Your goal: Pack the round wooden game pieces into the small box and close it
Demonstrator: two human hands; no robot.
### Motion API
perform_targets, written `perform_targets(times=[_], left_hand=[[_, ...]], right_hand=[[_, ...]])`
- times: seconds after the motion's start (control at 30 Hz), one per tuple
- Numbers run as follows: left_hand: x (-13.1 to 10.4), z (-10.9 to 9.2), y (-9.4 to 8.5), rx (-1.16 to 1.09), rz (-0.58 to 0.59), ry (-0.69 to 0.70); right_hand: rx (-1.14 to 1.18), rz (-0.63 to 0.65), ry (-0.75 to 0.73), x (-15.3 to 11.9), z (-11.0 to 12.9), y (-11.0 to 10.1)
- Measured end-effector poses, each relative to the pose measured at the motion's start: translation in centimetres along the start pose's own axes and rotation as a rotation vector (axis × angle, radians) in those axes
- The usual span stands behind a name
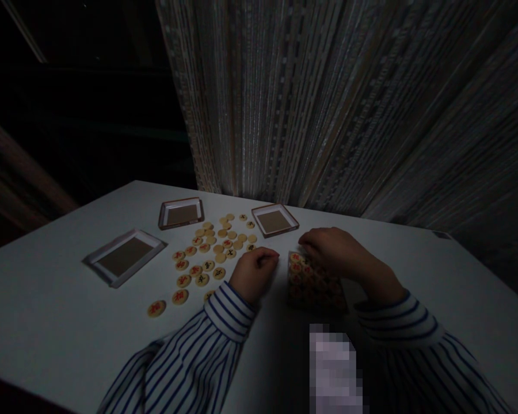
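Loose round Chinese chess pieces lie scattered on the table, some with red or black characters up, others blank side up. My left hand is at their right edge, its fingers curled in and thumb near the index finger; whatever it may hold is hidden. To its right stands a box-like block, its surface covered with chess pieces; in the dim light I cannot tell whether they are real or printed. Over its far side bends my right hand, fingers together and pointing left, fingertips by the far left corner.
Three shallow trays or lids with brown insides surround the pieces: one at the left, one at the back, one at the back right. The white table ends at a string curtain. A small dark item lies at the far right edge.
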State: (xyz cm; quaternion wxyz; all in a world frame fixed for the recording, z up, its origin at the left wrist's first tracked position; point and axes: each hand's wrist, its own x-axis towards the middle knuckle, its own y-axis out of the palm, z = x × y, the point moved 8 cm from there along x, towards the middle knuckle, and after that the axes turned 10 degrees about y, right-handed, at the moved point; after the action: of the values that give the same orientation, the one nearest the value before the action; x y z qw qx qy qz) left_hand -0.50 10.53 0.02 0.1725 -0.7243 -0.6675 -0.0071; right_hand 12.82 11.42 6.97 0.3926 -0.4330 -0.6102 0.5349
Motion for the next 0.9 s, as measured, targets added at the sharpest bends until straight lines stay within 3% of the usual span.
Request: perform_targets(times=[0.23,0.67,0.9], left_hand=[[-0.2,-1.4,-0.1,0.215,0.005,0.166],[-1.3,-3.8,0.9,0.522,0.086,0.346],[-1.3,-4.2,-0.1,0.537,0.000,0.368]], right_hand=[[0.052,-0.202,0.065,-0.7,-0.2,-2.6],[0.119,-0.351,0.047,-2.6,0.7,-5.4],[0.331,-0.491,0.125,-4.2,-1.3,-6.5]])
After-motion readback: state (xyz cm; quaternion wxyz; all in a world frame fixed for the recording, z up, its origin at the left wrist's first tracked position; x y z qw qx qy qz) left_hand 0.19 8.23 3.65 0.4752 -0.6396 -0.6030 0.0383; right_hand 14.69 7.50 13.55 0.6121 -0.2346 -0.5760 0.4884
